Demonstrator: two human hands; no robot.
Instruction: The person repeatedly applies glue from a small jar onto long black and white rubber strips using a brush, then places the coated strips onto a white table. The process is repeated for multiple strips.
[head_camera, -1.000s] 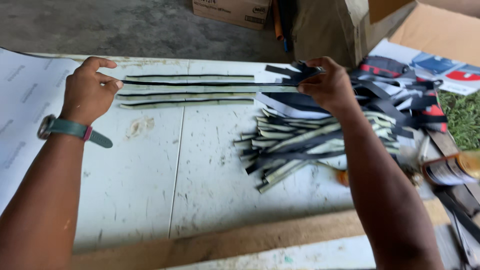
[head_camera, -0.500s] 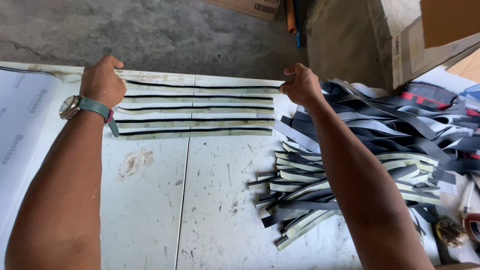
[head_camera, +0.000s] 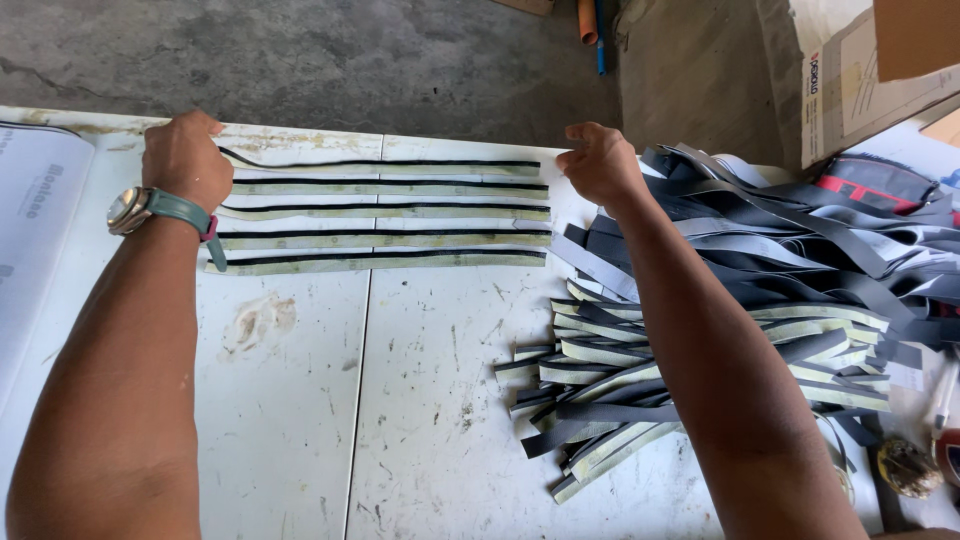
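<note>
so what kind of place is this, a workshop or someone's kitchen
Most likely a small workshop. A worn white table holds a heap of cut grey and pale strips, five more strips laid in neat rows, cardboard boxes beside it, bare concrete floor.

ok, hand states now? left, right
Left hand: closed, fingers pressing the left end of the top strip.
Right hand: loosely curled at that strip's right end; grip cannot be told.

We see the laid-out strips (head_camera: 385, 212) side by side on the table (head_camera: 300, 420), the strip pile (head_camera: 720, 330) to their right.
</note>
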